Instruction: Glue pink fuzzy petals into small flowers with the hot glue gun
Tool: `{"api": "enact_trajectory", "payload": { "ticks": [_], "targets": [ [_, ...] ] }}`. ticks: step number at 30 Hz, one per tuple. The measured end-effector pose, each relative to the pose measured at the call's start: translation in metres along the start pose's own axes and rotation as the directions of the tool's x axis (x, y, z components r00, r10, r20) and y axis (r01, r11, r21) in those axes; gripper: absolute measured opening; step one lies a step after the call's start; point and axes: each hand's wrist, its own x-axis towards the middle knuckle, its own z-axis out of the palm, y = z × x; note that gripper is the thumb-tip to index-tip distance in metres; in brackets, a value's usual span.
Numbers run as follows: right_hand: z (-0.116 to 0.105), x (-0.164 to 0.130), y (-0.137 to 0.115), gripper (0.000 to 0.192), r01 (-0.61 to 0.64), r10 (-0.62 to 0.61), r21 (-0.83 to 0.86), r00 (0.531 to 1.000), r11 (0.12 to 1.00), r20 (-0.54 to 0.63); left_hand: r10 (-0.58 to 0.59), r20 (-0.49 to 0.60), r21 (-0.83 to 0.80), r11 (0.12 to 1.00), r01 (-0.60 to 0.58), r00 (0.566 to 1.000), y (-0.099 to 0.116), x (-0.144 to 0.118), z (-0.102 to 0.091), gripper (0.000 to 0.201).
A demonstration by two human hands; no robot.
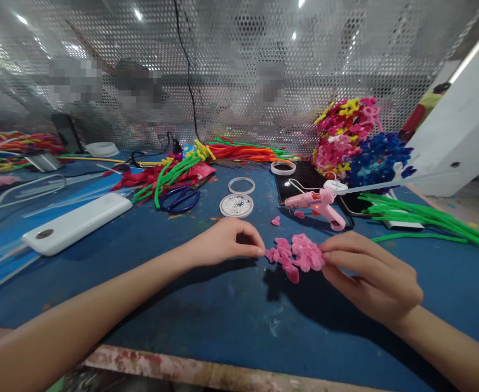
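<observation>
Between my two hands are pink fuzzy flowers bent from pipe cleaners. My right hand (376,275) pinches the larger, fuller pink flower (307,253) by its edge, holding it above the table. Thumb and forefinger of my left hand (229,242) are pressed together on the tip of the smaller pink flower (281,253), which sits against the larger one. Whether the two are joined I cannot tell. Just beyond them a small pink petal piece (276,221) lies on the table. A pink glue gun (317,204) with a clear glue stick rests behind my right hand.
Green pipe cleaners (431,220) lie at the right, below a pile of blue flowers (380,160). Farther back are a round container of white beads (237,205), blue-handled scissors (179,200) and orange pipe cleaners (247,152). A white power bank (78,223) is left. Perforated metal mesh (231,71) stands behind.
</observation>
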Motion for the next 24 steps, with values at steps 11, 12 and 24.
{"api": "enact_trajectory", "payload": {
  "ticks": [11, 12, 24],
  "targets": [
    [0.002, -0.001, -0.004, 0.026, -0.293, 0.299, 0.136, 0.954, 0.946, -0.024, 0.075, 0.050, 0.667, 0.740, -0.089, 0.996, -0.031, -0.039, 0.015, 0.081],
    [0.005, -0.002, -0.010, 0.022, -0.391, 0.408, 0.231, 0.912, 0.891, -0.028, 0.068, 0.077, 0.665, 0.740, -0.102, 0.995, -0.028, -0.043, 0.018, 0.083],
    [0.036, -0.017, -0.019, 0.023, -0.790, 0.864, 0.612, 0.339, 0.046, 0.373, 0.180, 0.274, 0.491, 0.818, -0.299, 0.945, 0.002, -0.080, 0.051, 0.087]
  ]
}}
